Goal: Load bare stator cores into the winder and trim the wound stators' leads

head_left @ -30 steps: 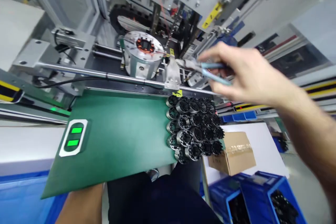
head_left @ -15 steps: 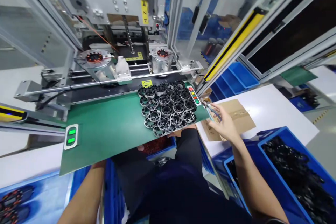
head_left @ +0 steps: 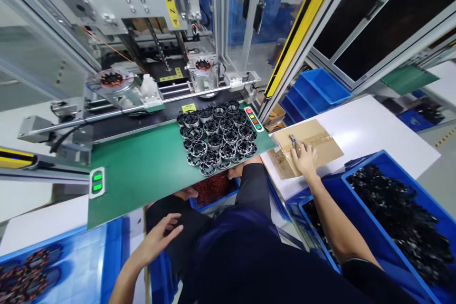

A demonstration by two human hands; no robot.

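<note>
My right hand (head_left: 305,157) is over a flat cardboard piece (head_left: 322,140) on the white table, its fingers closed around small pliers (head_left: 292,141) whose jaws point away from me. My left hand (head_left: 162,237) hangs above my lap, in front of the green board's near edge, with fingers apart and nothing in it. Stacked black and silver stator cores (head_left: 215,140) cover the right part of the green board (head_left: 142,171).
Behind the board stands a winding machine with two round fixtures (head_left: 203,64) holding copper-wound stators. A blue bin (head_left: 383,159) of black parts is at the right. At lower left a blue tray (head_left: 80,256) carries wound stators. Button panels (head_left: 97,183) sit on the board.
My right hand has brought the pliers from beside the board's right end down over the cardboard. My left hand has come into view from below the board. The camera view has shifted.
</note>
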